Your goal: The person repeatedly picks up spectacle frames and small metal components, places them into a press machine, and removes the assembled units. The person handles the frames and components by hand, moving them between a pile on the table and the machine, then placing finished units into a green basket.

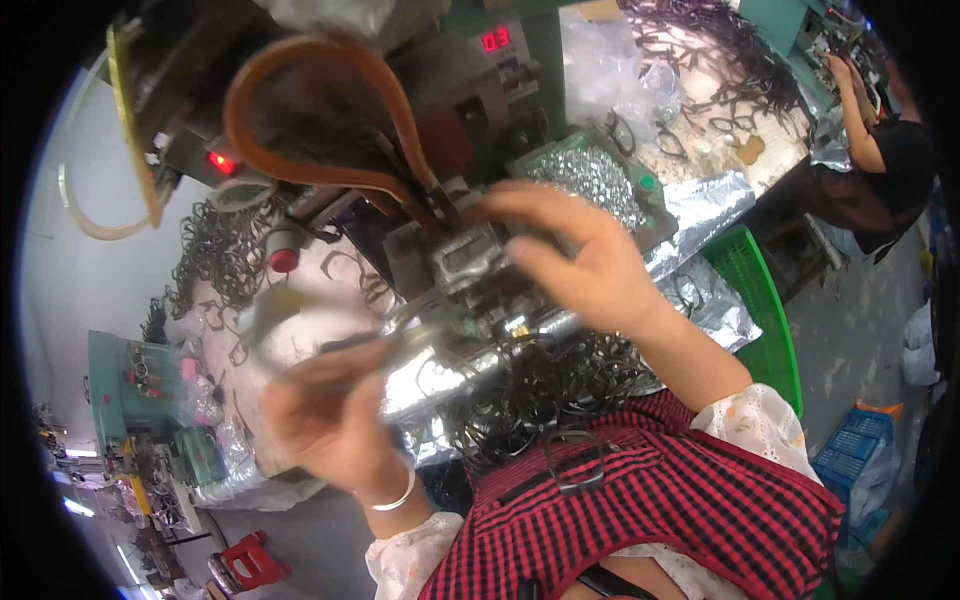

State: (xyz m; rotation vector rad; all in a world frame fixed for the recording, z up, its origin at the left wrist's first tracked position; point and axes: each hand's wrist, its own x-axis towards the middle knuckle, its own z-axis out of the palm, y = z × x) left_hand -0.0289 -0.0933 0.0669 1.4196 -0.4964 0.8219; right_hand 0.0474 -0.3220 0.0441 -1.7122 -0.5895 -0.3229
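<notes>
A machine [505,75] is filling the upper middle of the frame, its brown loop [240,112] bending down toward the centre. A heap of dark eyeglass frames [545,385] is lying just below centre. Right of centre, the right hand [595,255] is holding thumb and fingers apart. At lower left, the left hand [335,415] is blurring beside a smeared, curved thing [300,312]; I cannot tell whether it is gripping that. A metal block [468,257] is sitting at centre, near the right fingertips.
</notes>
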